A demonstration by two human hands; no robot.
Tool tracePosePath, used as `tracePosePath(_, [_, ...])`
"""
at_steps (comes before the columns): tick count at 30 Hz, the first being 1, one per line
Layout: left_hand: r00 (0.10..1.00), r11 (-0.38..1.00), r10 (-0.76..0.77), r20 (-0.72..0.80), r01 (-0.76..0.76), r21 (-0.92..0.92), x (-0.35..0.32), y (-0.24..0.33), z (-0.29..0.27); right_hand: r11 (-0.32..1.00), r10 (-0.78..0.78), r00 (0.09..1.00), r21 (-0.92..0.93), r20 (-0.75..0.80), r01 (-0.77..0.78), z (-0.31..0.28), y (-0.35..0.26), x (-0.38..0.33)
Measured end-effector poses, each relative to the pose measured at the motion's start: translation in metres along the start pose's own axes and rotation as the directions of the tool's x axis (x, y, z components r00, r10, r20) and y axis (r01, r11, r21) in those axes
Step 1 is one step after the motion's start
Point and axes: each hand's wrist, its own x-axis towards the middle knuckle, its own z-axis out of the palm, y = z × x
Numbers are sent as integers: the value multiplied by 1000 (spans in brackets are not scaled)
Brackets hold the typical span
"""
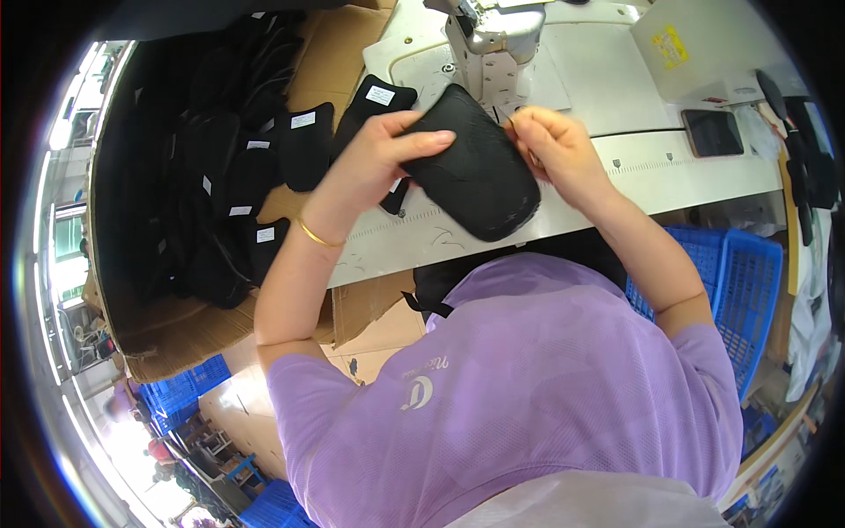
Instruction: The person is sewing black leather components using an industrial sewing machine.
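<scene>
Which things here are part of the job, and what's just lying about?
Likely in the job:
black pad, left hand holding it, right hand at its edge
sewing machine
similar white-labelled black pieces

Probably just lying about:
phone
blue crate

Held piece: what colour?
The held piece is black; it shows best in the head view.

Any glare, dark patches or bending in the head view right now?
Head view: glare whites out the lights at far left; black pieces inside the cardboard box blend into shadow; the box's left edge bows; the left hand, right hand and held black pad look reasonably sharp.
</scene>
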Motion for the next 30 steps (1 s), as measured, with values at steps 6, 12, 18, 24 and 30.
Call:
tracePosePath(6, [830,265,542,-133,-20,964,-9,-24,-7,786,226,971,-573,-80,-230,-82,-48,7])
tracePosePath(12, [740,79,607,-289,305,949,30,-45,-35,656,-311,874,-750,-373,-87,-110,-108,71])
tracePosePath(18, [710,902,417,-567,-250,351,9,-4,-49,646,-430,895,-733,-119,213,-44,-46,29])
tracePosePath(24, [942,821,197,-271,-310,-479,-5,10,23,907,-204,977,-387,-54,168,23,-16,-11])
tracePosePath(30, [900,864,422,-110,-363,350,30,79,-14,866,-260,964,-454,-49,211,23,-43,-4])
